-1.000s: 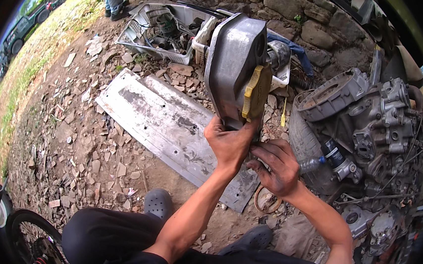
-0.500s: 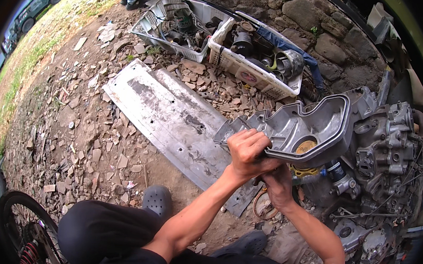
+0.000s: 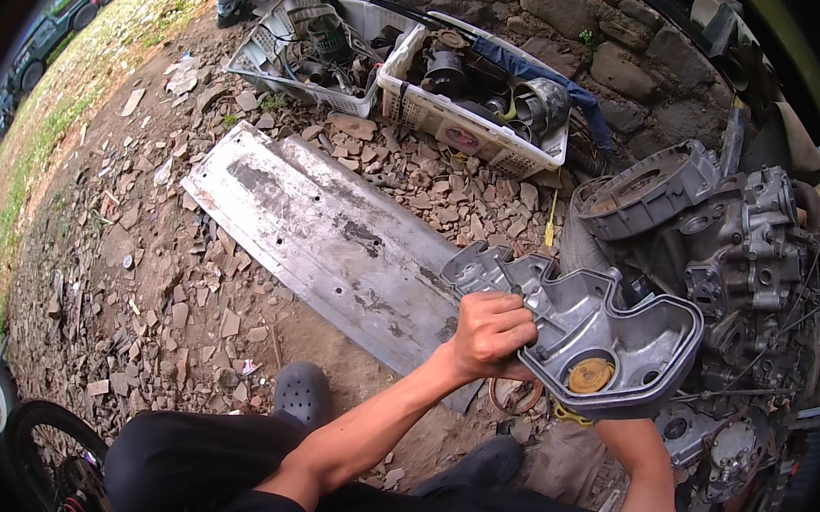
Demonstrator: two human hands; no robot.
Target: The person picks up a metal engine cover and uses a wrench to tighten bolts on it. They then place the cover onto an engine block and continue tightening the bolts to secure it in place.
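Note:
A grey cast-metal engine valve cover (image 3: 574, 312), its hollow side facing up, is held tilted in front of me. My left hand (image 3: 493, 335) is closed around its near edge. A round yellow-brown cap (image 3: 590, 374) shows inside the cover's near end. My right hand reaches under the cover, so its fingers are hidden; only the right wrist (image 3: 635, 437) and forearm show. A bit of a yellow part (image 3: 571, 415) peeks out below the cover's rim. Under the cover's far end lies a long, scuffed metal sheet (image 3: 334, 240) on the ground.
A greasy engine block (image 3: 757, 254) with a round housing (image 3: 642, 188) stands at the right. Two crates of parts, one grey (image 3: 350, 105) and one white (image 3: 472, 145), sit by a stone wall (image 3: 564, 8). Broken tile pieces cover the ground. A bicycle wheel (image 3: 26, 418) is at lower left.
The valve cover has come nearer and to the right, turning so its hollow side faces me more. My right hand, partly visible before, has slipped under it.

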